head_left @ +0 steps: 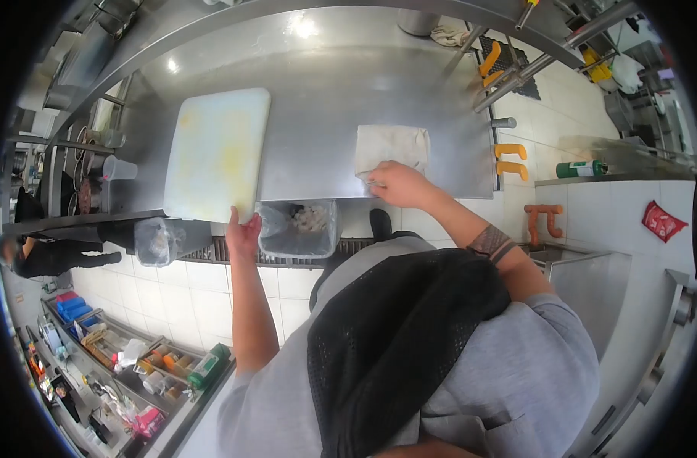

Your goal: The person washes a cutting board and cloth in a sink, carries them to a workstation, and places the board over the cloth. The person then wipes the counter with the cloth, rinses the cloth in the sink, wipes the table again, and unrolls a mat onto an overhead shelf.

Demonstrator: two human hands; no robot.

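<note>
A white cutting board (215,153) with yellowish stains lies on the steel table (310,99), its near edge reaching past the table's front edge. My left hand (244,231) grips the board at its near right corner, with the fingers partly hidden by it. Farther right, a folded beige cloth (394,145) rests flat near the table's front edge. My right hand (399,184) is closed on the cloth's near edge, fingers bent down over it.
Below the table edge stands a lined bin (299,244) with pale scraps inside; another lined bin (157,243) is farther left. A plastic container (119,168) sits at the table's left end. Yellow-handled tools (511,160) hang at the right edge. Another person (58,256) is far left.
</note>
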